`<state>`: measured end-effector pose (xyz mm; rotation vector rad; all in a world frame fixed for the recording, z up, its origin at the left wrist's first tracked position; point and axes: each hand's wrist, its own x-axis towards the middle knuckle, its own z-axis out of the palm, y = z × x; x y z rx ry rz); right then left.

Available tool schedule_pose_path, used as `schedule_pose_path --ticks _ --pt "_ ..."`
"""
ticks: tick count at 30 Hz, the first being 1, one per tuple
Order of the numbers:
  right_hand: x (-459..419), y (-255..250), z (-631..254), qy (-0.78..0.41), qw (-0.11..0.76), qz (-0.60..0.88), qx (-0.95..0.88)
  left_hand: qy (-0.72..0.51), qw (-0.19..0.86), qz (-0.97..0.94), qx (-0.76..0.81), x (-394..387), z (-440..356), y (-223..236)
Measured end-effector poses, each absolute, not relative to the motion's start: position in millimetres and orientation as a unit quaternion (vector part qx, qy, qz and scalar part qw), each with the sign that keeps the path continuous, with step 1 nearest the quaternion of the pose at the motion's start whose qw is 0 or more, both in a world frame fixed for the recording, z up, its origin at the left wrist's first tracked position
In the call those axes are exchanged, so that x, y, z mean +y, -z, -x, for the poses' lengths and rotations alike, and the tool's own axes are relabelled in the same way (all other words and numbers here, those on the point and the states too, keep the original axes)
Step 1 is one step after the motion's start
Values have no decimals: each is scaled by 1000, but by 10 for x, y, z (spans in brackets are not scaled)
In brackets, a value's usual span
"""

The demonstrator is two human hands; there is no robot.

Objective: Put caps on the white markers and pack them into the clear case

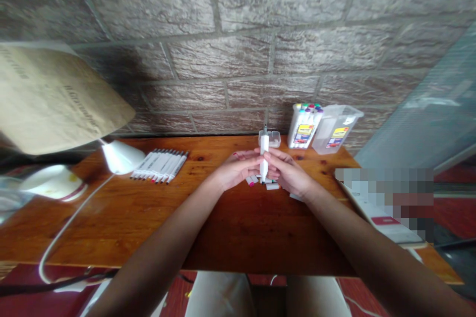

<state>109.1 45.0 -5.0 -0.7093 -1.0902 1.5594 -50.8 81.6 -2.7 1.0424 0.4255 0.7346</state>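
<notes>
Between my two hands a white marker (264,156) is held upright above the table, its grey-black tip end pointing up. The fingers of my left hand (238,169) grip it from the left side. From the right, my right hand (288,171) pinches the same marker. Just beneath and behind the hands lie several loose marker caps, among them a pink-ended cap (251,181) and a pale cap (272,186); my fingers partly cover this group. A row of white markers (160,165) lies side by side on the table to the left of my hands.
Against the brick wall stand a clear case full of markers (305,126) and an open clear case (336,129), with a small clear lid (274,138) nearby. At left are a lamp (121,157), its cord and a paper cup (54,183). A notebook-like item (383,220) lies right.
</notes>
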Motion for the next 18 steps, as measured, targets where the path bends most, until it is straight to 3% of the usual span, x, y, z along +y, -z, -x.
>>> schedule_pose_path --ticks 18 --pt "453 18 -1180 -689 500 265 -454 -346 776 -491 191 816 498 107"
